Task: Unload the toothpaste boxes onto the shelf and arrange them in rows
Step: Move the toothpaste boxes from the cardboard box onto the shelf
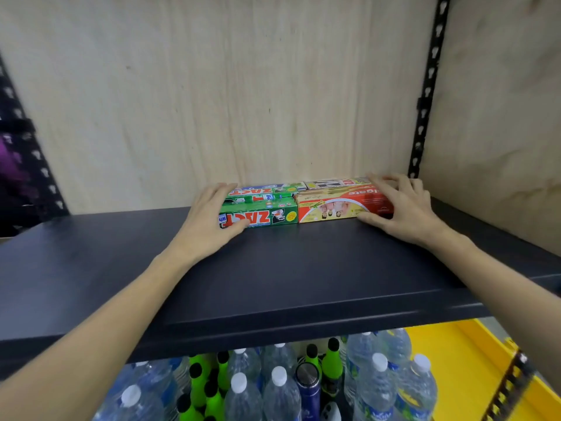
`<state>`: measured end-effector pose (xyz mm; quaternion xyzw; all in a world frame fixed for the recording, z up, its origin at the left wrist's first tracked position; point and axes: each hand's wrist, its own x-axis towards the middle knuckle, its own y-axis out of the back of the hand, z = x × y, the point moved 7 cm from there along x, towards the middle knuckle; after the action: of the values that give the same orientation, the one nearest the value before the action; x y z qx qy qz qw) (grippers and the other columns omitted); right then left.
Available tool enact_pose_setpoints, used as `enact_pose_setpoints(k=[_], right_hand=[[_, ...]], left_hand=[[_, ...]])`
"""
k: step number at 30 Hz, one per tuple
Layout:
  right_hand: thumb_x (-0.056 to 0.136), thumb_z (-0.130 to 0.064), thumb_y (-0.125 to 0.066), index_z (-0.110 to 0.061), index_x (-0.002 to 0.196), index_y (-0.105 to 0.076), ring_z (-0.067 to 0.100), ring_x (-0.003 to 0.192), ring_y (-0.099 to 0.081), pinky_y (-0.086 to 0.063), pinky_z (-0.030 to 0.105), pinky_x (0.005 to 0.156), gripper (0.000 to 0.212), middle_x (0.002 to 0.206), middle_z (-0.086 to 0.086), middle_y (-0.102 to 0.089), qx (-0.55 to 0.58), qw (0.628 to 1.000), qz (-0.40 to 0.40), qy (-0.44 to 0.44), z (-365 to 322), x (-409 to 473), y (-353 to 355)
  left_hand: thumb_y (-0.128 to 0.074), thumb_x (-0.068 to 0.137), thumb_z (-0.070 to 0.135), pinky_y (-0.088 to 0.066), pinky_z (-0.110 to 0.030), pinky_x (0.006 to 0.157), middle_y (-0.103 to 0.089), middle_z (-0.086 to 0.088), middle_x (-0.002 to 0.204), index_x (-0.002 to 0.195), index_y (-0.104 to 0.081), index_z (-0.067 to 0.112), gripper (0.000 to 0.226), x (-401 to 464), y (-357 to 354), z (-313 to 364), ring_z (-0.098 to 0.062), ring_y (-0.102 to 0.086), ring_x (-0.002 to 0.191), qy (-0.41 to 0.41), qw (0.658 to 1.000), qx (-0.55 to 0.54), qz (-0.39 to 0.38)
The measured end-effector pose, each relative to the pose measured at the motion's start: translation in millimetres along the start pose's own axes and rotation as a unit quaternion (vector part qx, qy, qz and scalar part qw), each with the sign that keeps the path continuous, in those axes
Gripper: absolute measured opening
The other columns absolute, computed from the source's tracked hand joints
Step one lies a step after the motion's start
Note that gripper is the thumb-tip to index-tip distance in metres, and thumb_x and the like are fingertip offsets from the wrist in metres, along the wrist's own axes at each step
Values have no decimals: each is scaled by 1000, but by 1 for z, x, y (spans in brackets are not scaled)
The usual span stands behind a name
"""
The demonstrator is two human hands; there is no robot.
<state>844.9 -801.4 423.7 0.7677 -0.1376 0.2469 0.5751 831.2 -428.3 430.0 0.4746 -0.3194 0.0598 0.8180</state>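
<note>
Head view: both hands clamp the ends of a row at the back of the dark metal shelf (273, 268), left hand (209, 218) curled round the green cardboard toothpaste box (261, 217), right hand (400, 205) round the red cardboard toothpaste box (337, 206).

A dark shelf (273, 268) with a raised front lip carries a small block of toothpaste boxes at its back, against the pale wooden back panel (243, 86). A green box (261, 217) lies flat at the block's front left, and a red box (340, 205) lies just right of the green box, end touching end. Behind the green box lies another green box (264, 194), and further boxes (331, 183) lie behind the red one, against the panel.
</note>
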Motion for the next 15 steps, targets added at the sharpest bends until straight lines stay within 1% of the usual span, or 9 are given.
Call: enact_pose_setpoints(k=[1,3,6,8,9,11,12,13,15], right_hand=[[83,-71,-60,-42,157,-21,29,135,-25,-24,46,112,89,152,6,-30,1,1000,13,9,-5,-6,5],[83,-71,-59,-39,158,-22,28,134,-26,-25,46,110,90,151,7,-33,13,999,33,23,-17,-20,15],[82,-72,-59,-37,158,-23,28,131,-32,-28,46,108,92,146,8,-39,36,998,31,42,-36,-45,24],[82,-71,-59,-37,158,-23,25,127,-35,-31,46,109,91,142,6,-43,65,996,24,57,-52,-63,33],[84,-69,-60,-35,157,-26,23,124,-38,-34,47,109,87,139,4,-46,88,994,28,65,-62,-75,40],[90,-57,-64,-29,152,-38,17,110,-43,-39,47,105,74,127,-2,-53,142,983,69,97,-88,-106,55],[91,-50,-67,-26,150,-43,13,105,-43,-41,43,102,68,121,-5,-55,175,974,89,115,-103,-127,59],[91,-44,-69,-24,148,-44,10,104,-43,-41,37,101,66,118,-7,-54,207,965,100,125,-118,-151,59],[90,-36,-72,-22,148,-44,10,112,-45,-35,23,102,66,120,-7,-52,255,953,107,121,-145,-205,49]], left_hand=[[-72,88,38,-33,-38,115,-41,3,149,148,-39,22,70,-4,2,8,-13,-34,135,-22,1000,17,6],[-70,89,38,-34,-39,115,-41,3,148,148,-37,20,71,-14,7,21,-12,-34,136,-41,999,21,14],[-70,89,42,-31,-33,114,-40,4,148,151,-31,21,76,-36,15,36,-10,-30,137,-31,999,0,22],[-69,89,47,-31,-33,115,-38,5,149,153,-27,24,80,-53,20,49,-8,-30,138,-21,1000,-18,6],[-68,88,50,-32,-35,116,-38,6,149,153,-26,26,81,-62,22,56,-8,-30,139,-16,1000,-26,-7],[-65,89,54,-36,-39,116,-39,8,148,153,-25,30,80,-82,27,72,-8,-34,138,-9,999,-41,-27],[-64,90,53,-38,-40,115,-40,9,148,153,-27,31,76,-95,29,81,-6,-36,137,-7,999,-46,-25],[-62,91,50,-38,-40,114,-41,11,148,152,-30,30,71,-112,31,90,-5,-36,137,-10,999,-46,-9],[-60,94,46,-35,-39,115,-41,13,148,150,-36,28,64,-156,30,112,-5,-34,139,-25,999,-26,41]])
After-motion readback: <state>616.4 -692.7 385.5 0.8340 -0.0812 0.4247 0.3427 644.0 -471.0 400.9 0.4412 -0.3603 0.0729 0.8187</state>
